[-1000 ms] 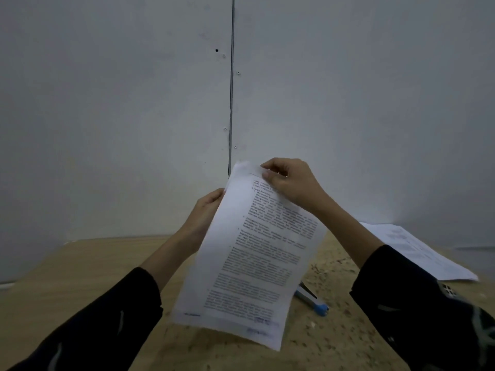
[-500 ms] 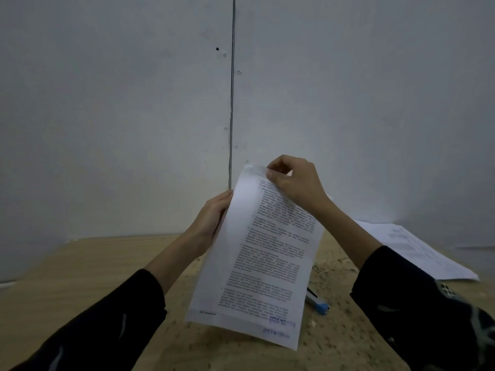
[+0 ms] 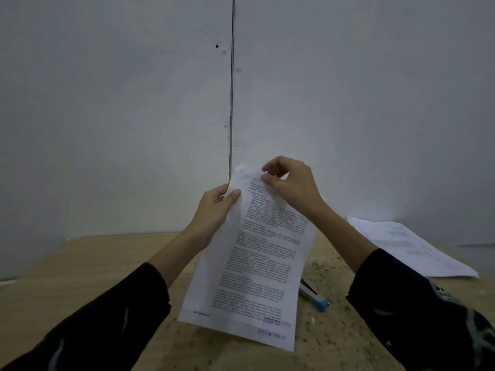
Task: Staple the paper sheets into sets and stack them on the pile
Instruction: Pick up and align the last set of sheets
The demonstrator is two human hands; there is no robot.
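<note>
Pale wooden desk meets grey panelled wall; raised left hand and right hand pinch printed white paper sheets between curled fingers.

We have one view, worn on the head: we face the wall across the table, left hand and right hand near.

Bare workroom, likely office. Chipboard table; behind it, screwed grey wall panels; printed paper pile on it.
</note>
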